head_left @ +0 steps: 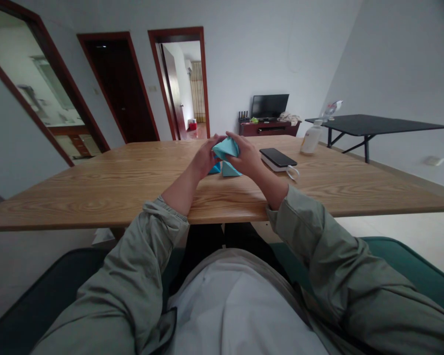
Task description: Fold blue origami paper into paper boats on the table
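A light-blue folded paper piece (226, 148) is held above the table between my two hands. My left hand (206, 157) grips its left side, and my right hand (247, 154) has its fingers over the top and right side. Below them, a second light-blue folded paper piece (230, 169) rests on the wooden table. Just left of it sits a darker blue folded paper piece (215, 168), partly hidden by my left hand. Some of my fingertips are hidden behind the held paper.
On the wooden table (133, 192), a black phone (278, 157) lies on a white box with a white strap, right of my hands. Farther right stands a whitish bottle (311, 138). A black folding table (377, 124) and a television (270, 106) on a cabinet are beyond.
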The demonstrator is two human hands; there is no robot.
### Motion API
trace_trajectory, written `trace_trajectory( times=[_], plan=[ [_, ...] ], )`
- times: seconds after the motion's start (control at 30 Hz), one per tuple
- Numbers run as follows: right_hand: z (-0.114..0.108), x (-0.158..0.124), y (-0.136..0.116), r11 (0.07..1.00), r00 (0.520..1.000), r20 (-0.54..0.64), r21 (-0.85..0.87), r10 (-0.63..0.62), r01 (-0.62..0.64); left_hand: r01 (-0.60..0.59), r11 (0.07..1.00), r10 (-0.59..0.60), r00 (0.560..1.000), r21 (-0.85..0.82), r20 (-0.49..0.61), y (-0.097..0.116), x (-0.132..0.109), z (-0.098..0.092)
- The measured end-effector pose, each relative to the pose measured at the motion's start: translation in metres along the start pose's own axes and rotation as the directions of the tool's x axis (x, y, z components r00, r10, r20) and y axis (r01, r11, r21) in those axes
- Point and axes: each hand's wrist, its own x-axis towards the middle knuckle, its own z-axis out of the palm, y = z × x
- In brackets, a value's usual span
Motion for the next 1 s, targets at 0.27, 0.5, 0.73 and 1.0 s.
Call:
trace_trajectory(
  times=[0.27, 0.5, 0.73, 1.0],
  plan=[
    [0.002, 0.003, 0.008, 0.985, 0.978, -0.158, 0.123, 0.139, -0.12, -0.187, 0.972, 0.172, 0.979, 0.143, 0.111, -0.01, 0.0, -0.002],
    [0.004, 0.002, 0.009, 0.969, 0.977, -0.147, 0.217, 0.152, -0.118, -0.303, 0.889, 0.321, 0.947, 0.343, 0.006, -0.014, 0.003, -0.003],
    [0.008, 0.001, 0.008, 0.964, 0.981, -0.139, 0.246, 0.134, -0.097, -0.255, 0.89, 0.315, 0.943, 0.379, -0.104, -0.003, 0.001, -0.006],
    [-0.001, 0.006, 0.002, 0.982, 0.965, -0.225, 0.16, 0.137, -0.102, -0.248, 0.875, 0.344, 0.923, 0.417, -0.171, 0.002, 0.001, -0.007]
  ],
)
